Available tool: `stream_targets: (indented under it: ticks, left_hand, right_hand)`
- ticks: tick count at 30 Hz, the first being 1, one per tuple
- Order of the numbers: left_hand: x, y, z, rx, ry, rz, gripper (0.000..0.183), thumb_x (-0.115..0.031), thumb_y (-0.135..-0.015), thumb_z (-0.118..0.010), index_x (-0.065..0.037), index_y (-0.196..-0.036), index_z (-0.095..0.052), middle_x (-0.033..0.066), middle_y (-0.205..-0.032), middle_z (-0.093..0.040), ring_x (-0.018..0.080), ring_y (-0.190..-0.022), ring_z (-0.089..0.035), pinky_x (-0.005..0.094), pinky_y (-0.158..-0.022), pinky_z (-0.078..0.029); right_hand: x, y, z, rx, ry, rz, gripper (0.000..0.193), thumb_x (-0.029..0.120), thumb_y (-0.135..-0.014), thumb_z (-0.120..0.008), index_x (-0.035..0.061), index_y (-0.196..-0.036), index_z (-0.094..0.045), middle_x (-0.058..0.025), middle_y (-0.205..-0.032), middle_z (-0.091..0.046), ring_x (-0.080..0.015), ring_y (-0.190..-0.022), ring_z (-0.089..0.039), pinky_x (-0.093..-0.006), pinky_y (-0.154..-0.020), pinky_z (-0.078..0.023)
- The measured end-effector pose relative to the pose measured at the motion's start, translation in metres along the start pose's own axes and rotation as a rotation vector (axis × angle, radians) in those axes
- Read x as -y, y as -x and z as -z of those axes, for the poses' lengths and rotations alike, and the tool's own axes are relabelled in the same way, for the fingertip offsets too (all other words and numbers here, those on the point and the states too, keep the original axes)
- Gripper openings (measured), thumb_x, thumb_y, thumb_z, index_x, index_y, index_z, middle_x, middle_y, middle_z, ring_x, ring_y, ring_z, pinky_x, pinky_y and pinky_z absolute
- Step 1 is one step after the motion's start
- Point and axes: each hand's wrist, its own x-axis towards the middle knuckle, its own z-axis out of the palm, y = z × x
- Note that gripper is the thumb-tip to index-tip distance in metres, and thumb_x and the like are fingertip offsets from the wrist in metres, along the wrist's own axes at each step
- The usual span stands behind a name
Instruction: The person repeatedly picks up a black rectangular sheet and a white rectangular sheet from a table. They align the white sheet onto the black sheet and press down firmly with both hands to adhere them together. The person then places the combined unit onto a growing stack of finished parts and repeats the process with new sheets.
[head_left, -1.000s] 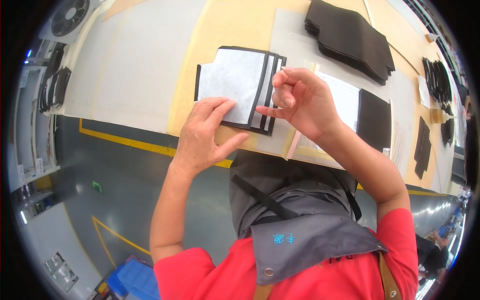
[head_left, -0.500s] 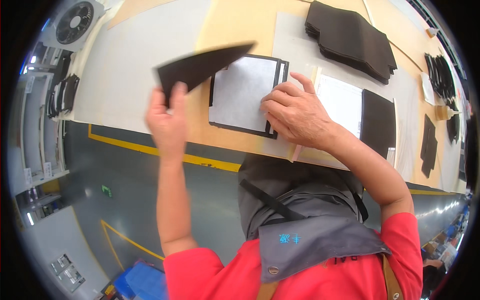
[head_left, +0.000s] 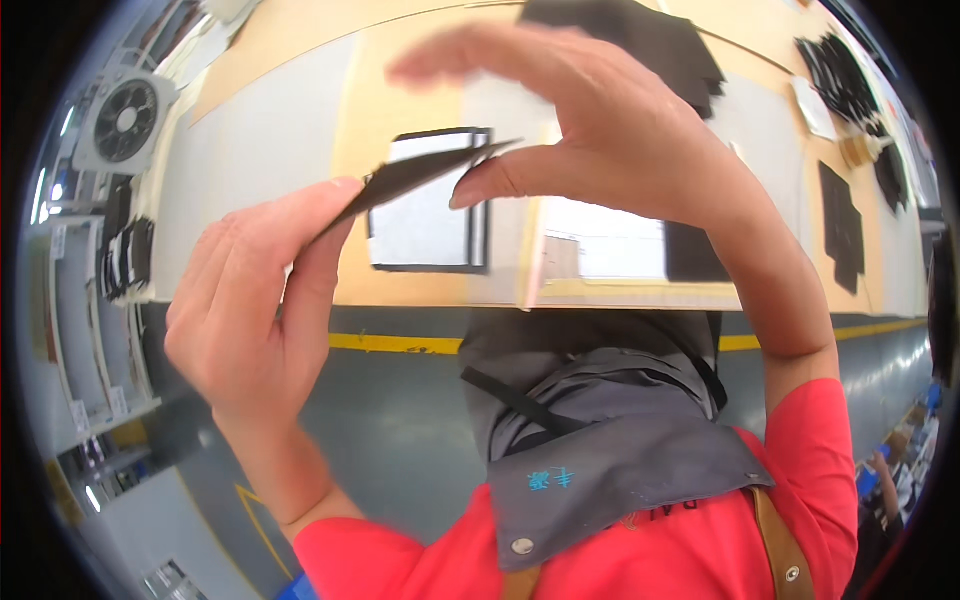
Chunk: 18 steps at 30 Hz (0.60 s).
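Observation:
Between the thumb and fingers of my left hand [head_left: 255, 290] is a thin black flat piece [head_left: 410, 180], raised above the table and seen nearly edge-on. My right hand [head_left: 630, 140] hangs over the table with thumb and fingers spread wide around the piece's far tip. It seems to grip nothing; whether the thumb touches the tip I cannot tell. Below lies a white panel with black edging [head_left: 415, 235], partly covered by the raised piece. Right of it, under my right forearm, are a white sheet [head_left: 610, 240] and a black panel [head_left: 692, 255].
A stack of dark cut pieces [head_left: 692, 65] sits at the back of the table. More black pieces [head_left: 850, 80], a small amber bottle [head_left: 862, 150] and a black strip-like piece [head_left: 842, 225] lie at right. A fan [head_left: 127, 118] stands at far left.
My left hand has brought the black piece closer and tilted it nearly edge-on. My right hand has lifted off the white panel and spread its fingers near the piece's tip. The view has shifted.

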Motion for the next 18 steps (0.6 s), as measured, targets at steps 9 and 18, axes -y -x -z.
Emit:
stream_targets:
  ticks: [9,18]
  left_hand:
    - [-0.033,0.004,-0.078,-0.025,1.018,0.538,0.039,0.008,-0.087,-0.080,0.004,-0.125,-0.068,0.0129,-0.113,-0.077,0.0193,-0.101,-0.073,0.0310,-0.091,-0.059]
    - [-0.084,-0.008,-0.159,0.207,1.308,0.833,0.040,-0.001,-0.096,-0.077,0.002,-0.133,-0.064,0.0050,-0.101,-0.078,0.0079,-0.090,-0.070,0.0234,-0.081,-0.057]
  right_hand:
    - [0.023,0.096,0.072,-0.156,-0.574,-0.663,0.032,-0.005,-0.088,-0.081,0.0005,-0.119,-0.075,-0.0021,-0.106,-0.077,-0.0088,-0.095,-0.071,-0.0233,-0.082,-0.058]
    - [-0.009,0.154,0.054,-0.338,-0.723,-0.899,0.033,0.011,-0.097,-0.078,-0.0007,-0.127,-0.069,-0.0026,-0.109,-0.076,-0.0073,-0.096,-0.071,-0.0245,-0.086,-0.059]
